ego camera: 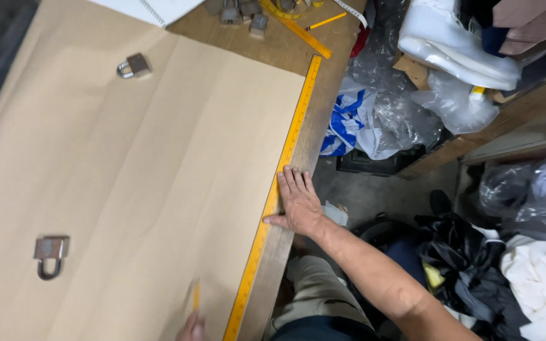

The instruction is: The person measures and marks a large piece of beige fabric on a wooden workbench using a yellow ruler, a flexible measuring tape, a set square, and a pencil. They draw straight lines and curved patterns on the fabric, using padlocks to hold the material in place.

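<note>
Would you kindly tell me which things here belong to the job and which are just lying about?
In use: long yellow ruler under right hand, tan paper sheet, yellow pencil in left hand, two grey metal weights.
Lying about: white spiral notebook, clear plastic bags, dark clothes.

Paper sheet (134,189) lies on the desk (314,136), ruler (273,202) along its right edge (two weights (50,252) sit on the sheet), bags (399,113) right of the desk.

left hand (191,328) cut off by bottom edge, pencil (196,295) blurred
</note>
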